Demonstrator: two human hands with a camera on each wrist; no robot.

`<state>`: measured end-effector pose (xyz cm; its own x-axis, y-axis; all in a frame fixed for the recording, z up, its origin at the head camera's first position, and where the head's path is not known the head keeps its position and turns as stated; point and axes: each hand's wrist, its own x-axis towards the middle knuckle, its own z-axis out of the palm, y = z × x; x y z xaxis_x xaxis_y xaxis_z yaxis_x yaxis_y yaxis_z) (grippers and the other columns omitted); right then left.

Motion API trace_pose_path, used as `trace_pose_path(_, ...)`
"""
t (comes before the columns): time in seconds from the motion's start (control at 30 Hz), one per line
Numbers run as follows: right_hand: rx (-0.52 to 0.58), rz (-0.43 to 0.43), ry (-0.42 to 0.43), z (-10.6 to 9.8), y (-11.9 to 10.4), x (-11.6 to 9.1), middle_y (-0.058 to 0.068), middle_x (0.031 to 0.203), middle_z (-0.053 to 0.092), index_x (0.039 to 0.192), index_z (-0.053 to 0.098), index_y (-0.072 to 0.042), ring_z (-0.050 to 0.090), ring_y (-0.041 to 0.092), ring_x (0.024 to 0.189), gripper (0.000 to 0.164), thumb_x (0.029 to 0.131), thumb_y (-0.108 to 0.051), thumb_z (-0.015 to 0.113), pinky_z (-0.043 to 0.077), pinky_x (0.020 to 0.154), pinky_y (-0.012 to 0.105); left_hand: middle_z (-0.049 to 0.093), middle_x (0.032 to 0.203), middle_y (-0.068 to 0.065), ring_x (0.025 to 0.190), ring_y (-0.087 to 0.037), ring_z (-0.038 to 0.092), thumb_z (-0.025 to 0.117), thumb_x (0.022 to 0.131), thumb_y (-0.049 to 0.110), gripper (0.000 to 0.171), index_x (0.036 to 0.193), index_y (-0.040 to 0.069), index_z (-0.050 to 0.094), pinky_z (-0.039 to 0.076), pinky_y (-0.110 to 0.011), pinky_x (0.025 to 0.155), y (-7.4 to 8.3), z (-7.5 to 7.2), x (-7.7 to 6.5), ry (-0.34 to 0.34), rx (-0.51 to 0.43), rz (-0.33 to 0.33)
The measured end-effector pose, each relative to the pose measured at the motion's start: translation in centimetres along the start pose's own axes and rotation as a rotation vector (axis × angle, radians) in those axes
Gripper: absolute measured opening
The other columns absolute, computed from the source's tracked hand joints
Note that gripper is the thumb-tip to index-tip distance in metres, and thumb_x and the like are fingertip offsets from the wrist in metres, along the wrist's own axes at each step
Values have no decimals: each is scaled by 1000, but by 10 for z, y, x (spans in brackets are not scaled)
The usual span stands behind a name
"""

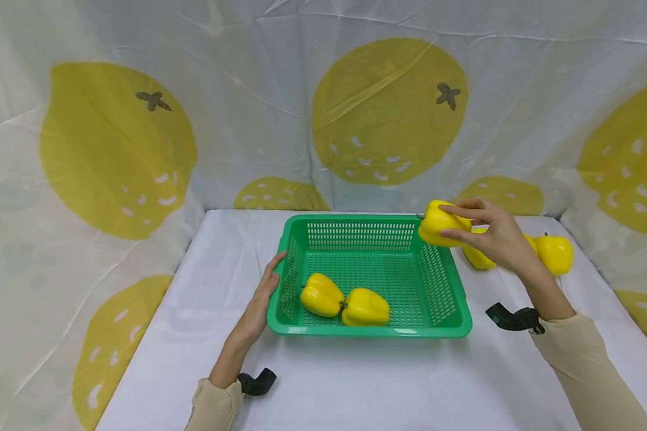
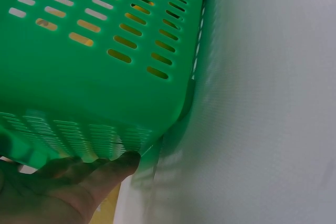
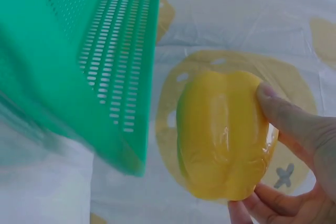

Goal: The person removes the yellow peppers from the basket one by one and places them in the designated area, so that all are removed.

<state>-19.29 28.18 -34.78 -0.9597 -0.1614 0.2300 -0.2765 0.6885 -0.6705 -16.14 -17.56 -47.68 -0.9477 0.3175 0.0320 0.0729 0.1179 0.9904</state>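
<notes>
My right hand (image 1: 493, 236) pinches a yellow bell pepper (image 1: 442, 224) between thumb and fingers, over the basket's far right corner. In the right wrist view the bell pepper (image 3: 226, 135) shows its glossy side, thumb at its upper right and fingertips below. A green plastic basket (image 1: 369, 331) with slotted walls stands on the table. Two yellow bell peppers (image 1: 321, 295) lie inside, near its front left. At the basket's left side is my left hand (image 1: 259, 305). Its extended fingers (image 2: 113, 174) rest against the slotted outer wall.
More yellow bell peppers (image 1: 554, 254) lie on the white-covered table (image 1: 345, 383) right of the basket, partly hidden behind the right hand and forearm. A lemon-print cloth (image 1: 259, 120) hangs behind the table and along both sides. Each wrist wears a black camera mount (image 1: 256, 382).
</notes>
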Motion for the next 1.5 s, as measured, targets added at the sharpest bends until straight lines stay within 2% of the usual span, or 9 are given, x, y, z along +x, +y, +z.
trace_pose_path(0.33,-41,67,87,-5,23,-17,20,138,57,142,65,-14,50,41,125,52,94,-31,78,39,90,25,8,175,2,159,-27,10,17,114,42,49,164,40,18,7,-62,127,-1,-2,0,4,-13,0)
trace_pose_path(0.77,-55,203,148,1,53,-49,21,137,57,145,61,-17,49,36,123,59,93,-38,78,35,81,1,10,174,2,158,-27,12,17,114,42,50,164,38,18,8,-60,126,-1,-3,-1,8,-11,2)
trace_pose_path(0.9,-73,239,173,1,59,-57,24,137,57,144,62,-14,49,40,125,61,92,-42,78,37,79,4,9,174,3,158,-27,13,17,114,42,49,164,40,18,9,-60,126,-2,-3,-1,12,-6,-1)
trace_pose_path(1.07,-91,331,178,-1,67,-67,26,149,54,144,61,-12,34,47,149,66,92,-49,77,37,76,8,9,174,4,157,-27,14,17,114,43,49,163,41,18,10,-61,125,-2,-3,0,16,-1,-9)
trace_pose_path(1.13,-88,365,171,-1,70,-71,27,154,50,144,61,-11,28,50,152,67,92,-51,75,40,79,16,9,174,4,157,-27,13,17,114,43,49,163,41,18,10,-61,125,-3,-3,0,16,0,-7)
trace_pose_path(1.3,-78,431,160,5,78,-81,28,157,44,145,59,-9,38,55,139,69,94,-53,73,45,88,55,9,174,4,158,-27,13,18,114,42,49,163,41,19,9,-61,126,-2,-3,1,11,-9,1)
trace_pose_path(1.33,-85,438,163,7,79,-83,28,155,47,145,59,-9,41,55,135,69,94,-52,73,45,87,57,8,174,4,158,-27,13,18,114,42,49,163,41,19,9,-60,126,-2,-3,1,10,-10,1)
trace_pose_path(1.4,-108,449,172,9,82,-87,30,151,51,144,60,-9,46,52,126,68,93,-52,73,46,81,52,9,174,4,158,-27,13,18,114,42,49,163,41,19,9,-60,126,-2,-2,2,9,-12,-1)
trace_pose_path(1.5,-142,464,187,13,86,-92,32,140,59,142,62,-10,50,45,110,67,93,-53,74,40,66,38,8,175,4,158,-27,13,18,114,43,49,163,41,19,9,-60,126,-2,-2,2,8,-11,-3)
